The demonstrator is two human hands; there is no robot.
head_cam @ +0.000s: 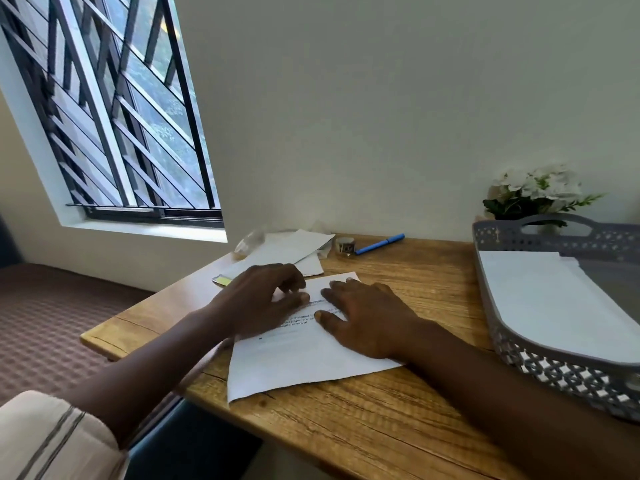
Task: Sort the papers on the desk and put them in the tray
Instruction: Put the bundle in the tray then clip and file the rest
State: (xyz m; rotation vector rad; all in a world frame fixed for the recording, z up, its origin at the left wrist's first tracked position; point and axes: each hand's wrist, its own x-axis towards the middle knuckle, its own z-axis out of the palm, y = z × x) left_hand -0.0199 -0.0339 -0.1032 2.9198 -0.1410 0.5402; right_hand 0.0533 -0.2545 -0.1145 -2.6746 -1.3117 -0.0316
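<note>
Head view. Both hands down on printed sheet (304, 365) at mid-surface (381, 427): left hand (263, 299) loosely bent, fingertips resting; right hand (367, 317) flat, fingers spread, pressing. Nothing gripped. Likely light, limp, slippery on wood; best slid to the near edge, then pinched at a corner. Loose pile (287, 251) behind, well apart from tray (554, 372) at right, already holding white sheets (547, 306). Print mostly covered by hands, rest blurred. Tray's right side cut off; pile count not tellable. Clear crumpled thing (249, 242) beside pile, unidentifiable.
</note>
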